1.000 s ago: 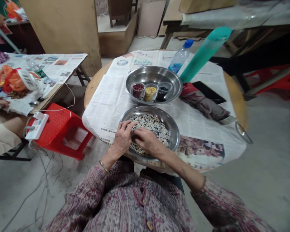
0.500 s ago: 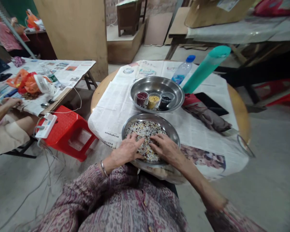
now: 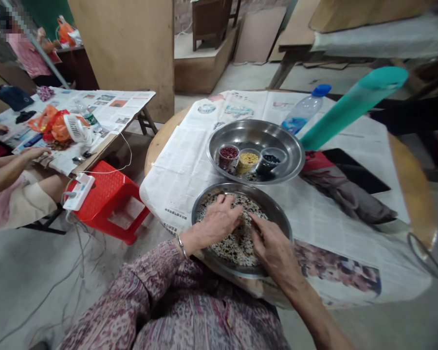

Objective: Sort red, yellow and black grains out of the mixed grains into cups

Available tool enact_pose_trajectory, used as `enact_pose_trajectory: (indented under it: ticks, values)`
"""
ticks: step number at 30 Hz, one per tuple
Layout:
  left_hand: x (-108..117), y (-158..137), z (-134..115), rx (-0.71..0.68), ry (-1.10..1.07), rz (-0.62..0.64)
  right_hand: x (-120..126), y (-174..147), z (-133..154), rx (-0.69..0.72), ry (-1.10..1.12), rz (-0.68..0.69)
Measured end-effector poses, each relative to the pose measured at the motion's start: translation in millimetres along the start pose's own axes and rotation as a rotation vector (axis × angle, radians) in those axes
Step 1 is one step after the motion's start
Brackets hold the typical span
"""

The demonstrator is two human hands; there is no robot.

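Observation:
A steel bowl (image 3: 286,224) near the table's front edge holds a mix of white grains (image 3: 237,245) with dark and yellow beans scattered through it. My left hand (image 3: 219,219) lies palm down over the grains, its fingers bent a little and apart. On the right side of the bowl, my right hand (image 3: 275,245) reaches in with the index finger stretched toward the left fingers. Its fingertips touch the grains; no held bean can be made out. Behind stands a larger steel basin (image 3: 273,130) with cups of red beans (image 3: 228,156), yellow beans (image 3: 247,161) and black beans (image 3: 270,163).
Newspaper (image 3: 178,165) covers the round table. Behind the basin are a water bottle (image 3: 302,112) and a green tube (image 3: 354,107); a grey-red umbrella-like bundle (image 3: 343,187) lies right. A red stool (image 3: 107,189) with a power strip (image 3: 79,192) stands left. Other people sit at another table.
My left hand has moved right and farther over the grains, nearer my right hand. The right fingers are more bent. The camera has shifted, so the bowls appear larger and farther right.

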State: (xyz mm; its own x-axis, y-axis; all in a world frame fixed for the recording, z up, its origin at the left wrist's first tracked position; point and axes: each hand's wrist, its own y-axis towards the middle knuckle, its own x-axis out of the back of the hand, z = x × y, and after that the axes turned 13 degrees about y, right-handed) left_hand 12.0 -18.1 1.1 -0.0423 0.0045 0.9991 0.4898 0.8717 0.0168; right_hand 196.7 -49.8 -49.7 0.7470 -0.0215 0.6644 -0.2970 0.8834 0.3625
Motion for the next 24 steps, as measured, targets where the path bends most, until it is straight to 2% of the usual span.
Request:
enact_pose_trajectory:
  ticks: [4,9,14,18,21,24]
  values:
    - [0,-2,-1,-0.021,0.012,0.010,8,-4,10,-0.059,-0.114,-0.018]
    - [-10,-8,-10,-0.052,-0.023,0.105,4,-18,3,-0.047,-0.140,-0.051]
    - [-5,-22,-10,-0.132,-0.100,0.185,-2,-20,-1,0.015,-0.068,-0.195]
    - [-2,-32,-13,-0.338,-0.114,0.208,-4,-19,-1,0.083,-0.037,-0.319]
    - [-5,-29,-20,-0.511,-0.085,0.157,-3,-20,1,0.086,-0.031,-0.332]
    - [-9,-15,-24,-0.556,-0.001,0.022,-2,-21,2,0.077,-0.019,-0.333]
